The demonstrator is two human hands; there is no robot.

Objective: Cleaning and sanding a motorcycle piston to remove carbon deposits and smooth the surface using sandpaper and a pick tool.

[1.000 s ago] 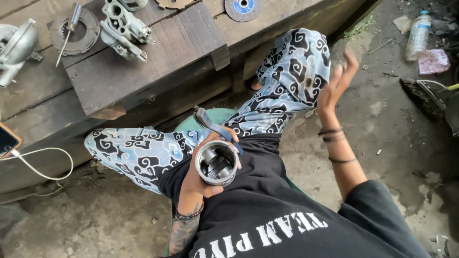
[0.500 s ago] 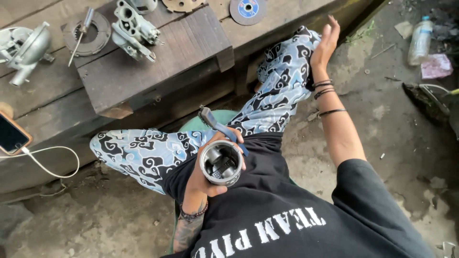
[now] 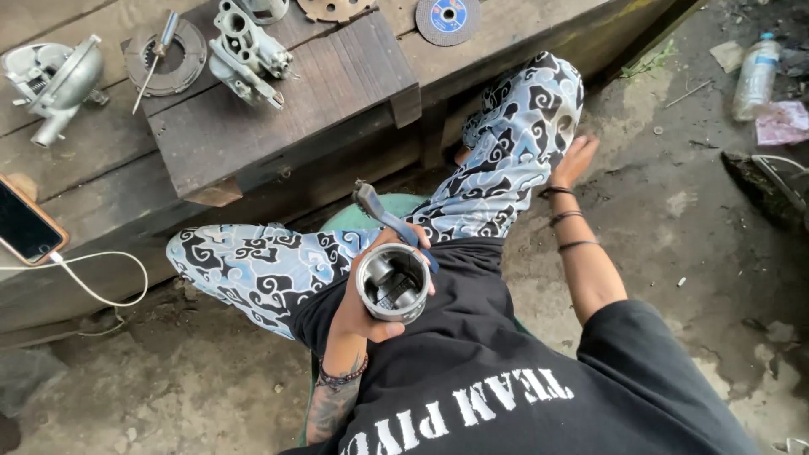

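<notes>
Fingers (image 3: 364, 291) of our left hand (image 3: 358, 312) were clamped around the piston (image 3: 393, 284), held over the lap, open end upward; our right hand (image 3: 575, 160) hung open, well apart beside the knee.

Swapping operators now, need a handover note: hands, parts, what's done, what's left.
Left hand: grips a metal piston, open end up, together with pliers, over the lap.
Right hand: empty, lowered beside the right knee, near the ground.
On the wooden bench: a metal housing part, a screwdriver lying on a ring-shaped part, a cutting disc, and a phone on a cable.
Done: piston is off the bench and in hand.
Left: cannot tell from this view; the bench parts lie separate.
</notes>
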